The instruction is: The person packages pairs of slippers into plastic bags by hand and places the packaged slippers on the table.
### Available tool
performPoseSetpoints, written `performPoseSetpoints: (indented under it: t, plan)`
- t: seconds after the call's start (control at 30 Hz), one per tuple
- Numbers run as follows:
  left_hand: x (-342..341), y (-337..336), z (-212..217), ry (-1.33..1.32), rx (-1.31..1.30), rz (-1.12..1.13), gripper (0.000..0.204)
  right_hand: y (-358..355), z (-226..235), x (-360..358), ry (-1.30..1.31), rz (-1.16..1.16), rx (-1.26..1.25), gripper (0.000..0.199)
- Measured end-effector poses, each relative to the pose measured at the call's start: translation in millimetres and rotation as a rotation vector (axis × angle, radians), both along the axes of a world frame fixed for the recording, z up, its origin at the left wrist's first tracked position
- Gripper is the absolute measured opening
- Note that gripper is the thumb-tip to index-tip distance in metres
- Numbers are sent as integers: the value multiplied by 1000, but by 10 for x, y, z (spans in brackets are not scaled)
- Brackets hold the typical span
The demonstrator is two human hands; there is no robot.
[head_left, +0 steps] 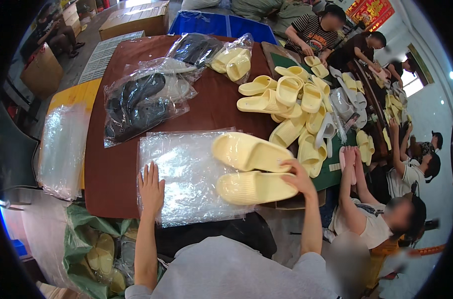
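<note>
Flat on the left edge of a stack of clear plastic bags lies my left hand, its fingers stretched out. My right hand grips a pair of pale yellow slippers by their right-hand ends. One slipper is farther from me and the other slipper nearer, side by side. They are over the right part of the bag stack; whether they touch it I cannot tell.
A pile of loose yellow slippers stands right of the brown table. Bagged dark slippers and bagged yellow slippers lie at the back. More plastic bags are left. A green sack holds bagged slippers. Co-workers sit along the right.
</note>
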State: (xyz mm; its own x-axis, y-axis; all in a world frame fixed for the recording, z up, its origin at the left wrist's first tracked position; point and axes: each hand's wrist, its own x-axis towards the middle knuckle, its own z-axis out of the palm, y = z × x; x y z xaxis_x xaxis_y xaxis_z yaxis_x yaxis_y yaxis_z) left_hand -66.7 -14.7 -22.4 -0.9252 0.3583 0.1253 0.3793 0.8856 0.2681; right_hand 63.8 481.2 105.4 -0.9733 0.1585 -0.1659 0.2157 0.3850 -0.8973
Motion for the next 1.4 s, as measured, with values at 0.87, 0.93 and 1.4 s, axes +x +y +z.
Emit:
performPoseSetpoints:
  t: [0.87,0.93,1.4]
  plan:
    - [-434,299,223,115,31,-96,60,-2225,-461,-1345,465,394,791,61]
    - [-483,227,69,138,-58,-73,67,-2383,-786,-1398,375,416,821,65]
    - [-513,238,-15,41,64,-78,63,-2101,-1257,-1644,222,368,763,53]
